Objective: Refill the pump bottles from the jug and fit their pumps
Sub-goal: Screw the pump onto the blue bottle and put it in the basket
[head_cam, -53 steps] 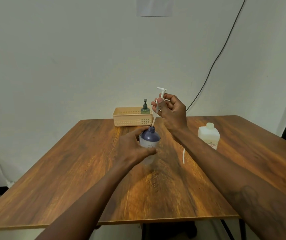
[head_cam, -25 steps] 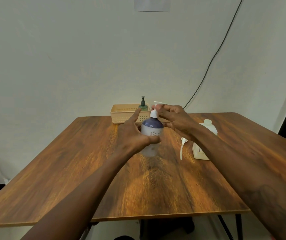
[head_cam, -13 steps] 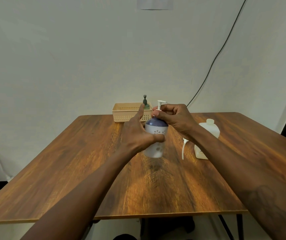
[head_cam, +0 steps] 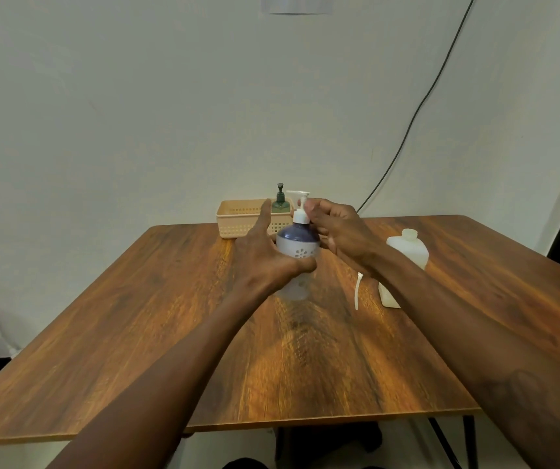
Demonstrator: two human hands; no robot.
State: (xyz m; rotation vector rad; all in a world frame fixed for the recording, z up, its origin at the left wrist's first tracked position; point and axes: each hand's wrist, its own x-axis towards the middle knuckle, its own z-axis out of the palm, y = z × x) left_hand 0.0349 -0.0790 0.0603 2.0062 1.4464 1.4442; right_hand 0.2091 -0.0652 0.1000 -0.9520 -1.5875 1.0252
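Observation:
A white bottle with a blue shoulder stands on the wooden table, a little past its middle. My left hand wraps its body from the left, thumb across the front. A white pump sits in the bottle's neck, its spout pointing left. My right hand pinches the pump's collar from the right. The white jug stands to the right, partly hidden by my right forearm. A green pump bottle stands in the beige basket at the back.
A loose white pump tube lies on the table between the bottle and the jug. A black cable runs down the wall behind the table. The table's near edge is close below my forearms.
The pump, held high with its tube entering the neck, came down and now sits on the bottle. My right hand has shifted its fingers around the collar; my left hand keeps its hold.

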